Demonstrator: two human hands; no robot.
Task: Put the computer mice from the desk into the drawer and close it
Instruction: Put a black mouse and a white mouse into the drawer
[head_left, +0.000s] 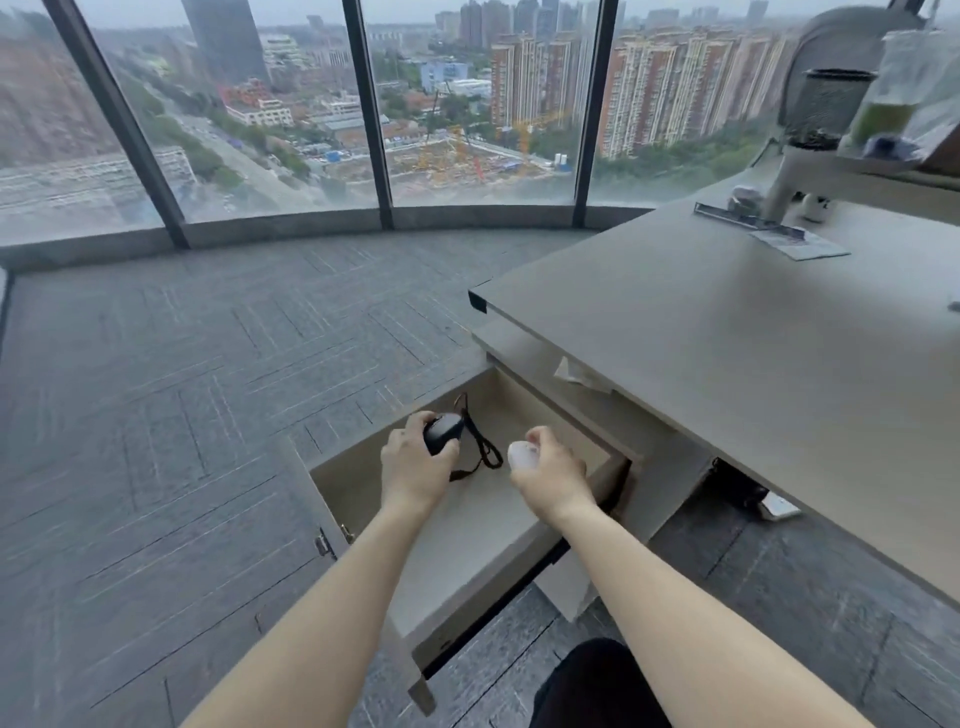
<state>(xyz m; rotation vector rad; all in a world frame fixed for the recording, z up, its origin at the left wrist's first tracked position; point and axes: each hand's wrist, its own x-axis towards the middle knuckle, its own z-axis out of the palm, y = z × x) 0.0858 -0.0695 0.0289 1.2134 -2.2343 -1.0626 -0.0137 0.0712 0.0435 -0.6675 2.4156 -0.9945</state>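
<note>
The beige drawer (467, 587) stands pulled out below the desk (727, 364), its inside bare. My left hand (410, 467) is shut on a black wired mouse (442, 431), held over the drawer's far half; the mouse's black cable (480, 447) loops down to the drawer floor. My right hand (553, 475) is shut on a white mouse (521, 455), also held over the drawer, to the right of the black one. Both hands are above the drawer opening, apart from each other.
On the desk's far end lie a paper with a metal clip (774, 234), a white stand (800, 176), a mesh cup (831, 104) and a jar (893, 98). A white tissue (576, 374) pokes out under the desktop. Grey carpet (208, 389) and tall windows lie to the left.
</note>
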